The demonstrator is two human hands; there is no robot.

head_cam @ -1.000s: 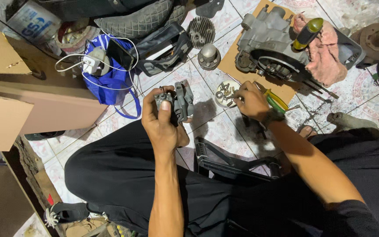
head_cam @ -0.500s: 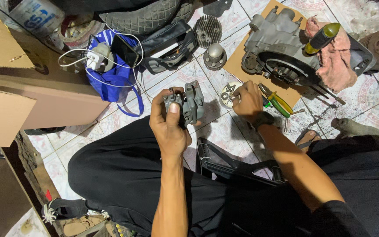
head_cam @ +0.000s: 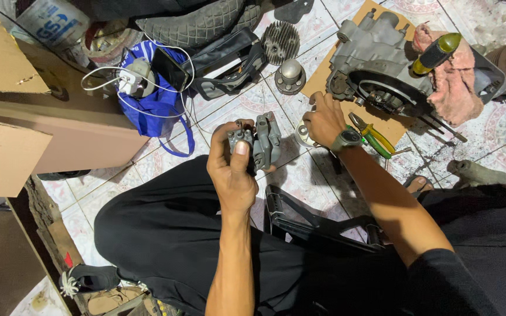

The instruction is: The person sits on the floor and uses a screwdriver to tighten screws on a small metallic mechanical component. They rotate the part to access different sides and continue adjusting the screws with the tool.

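My left hand (head_cam: 233,169) grips a grey metal caliper-like part (head_cam: 260,142) and holds it up over my black-trousered knee, thumb pressed on its near face. My right hand (head_cam: 323,119), with a wristwatch, reaches down to a small round metal dish (head_cam: 301,136) on the tiled floor, fingers curled over its edge. What the fingers hold, if anything, is hidden. Beside that hand lie pliers with yellow-green handles (head_cam: 373,136). Just beyond it a grey engine casing (head_cam: 376,67) rests on a sheet of cardboard.
A pink rag (head_cam: 455,90) and a yellow-handled screwdriver (head_cam: 434,54) lie on the casing. A finned cylinder head (head_cam: 279,40), a domed metal part (head_cam: 291,75), a tyre (head_cam: 197,22), a blue bag (head_cam: 156,105) with a white cable and a cardboard box (head_cam: 24,117) ring the floor.
My right hand has moved from the pliers up toward the round dish and the casing. My left hand keeps holding the grey part, raised slightly.
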